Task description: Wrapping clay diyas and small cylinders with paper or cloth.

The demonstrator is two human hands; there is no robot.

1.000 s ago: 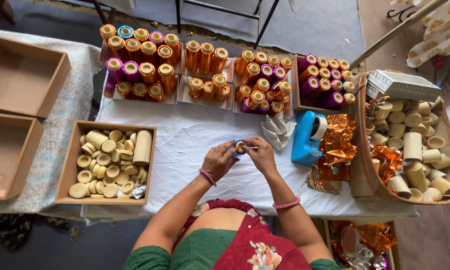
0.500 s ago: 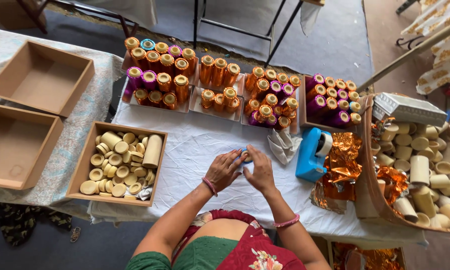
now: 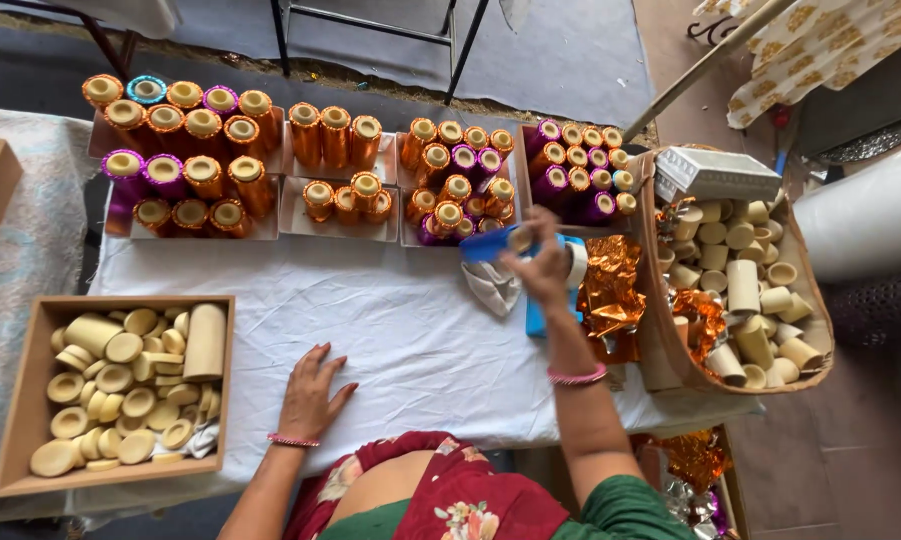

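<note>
My right hand [image 3: 543, 268] is shut on a short tube wrapped in blue foil [image 3: 484, 245], its cream end facing right. It holds the tube above the white cloth [image 3: 400, 320], just in front of the trays of foil-wrapped tubes [image 3: 450, 185]. Those tubes are mostly orange, with some purple and one blue. My left hand [image 3: 310, 393] lies flat on the cloth near the front edge, fingers spread, holding nothing.
A wooden box [image 3: 15, 400] of bare cream tubes and discs sits at the front left. A basket [image 3: 660, 340] of bare tubes stands at the right, a white box [image 3: 715, 172] on top. Orange foil [image 3: 610, 290], a blue tape dispenser [image 3: 536, 320] and a grey rag [image 3: 490, 287] lie under my right hand.
My right hand has carried the blue tube up and back toward the trays. My left hand has let go of it and dropped flat on the cloth. The view has shifted right.
</note>
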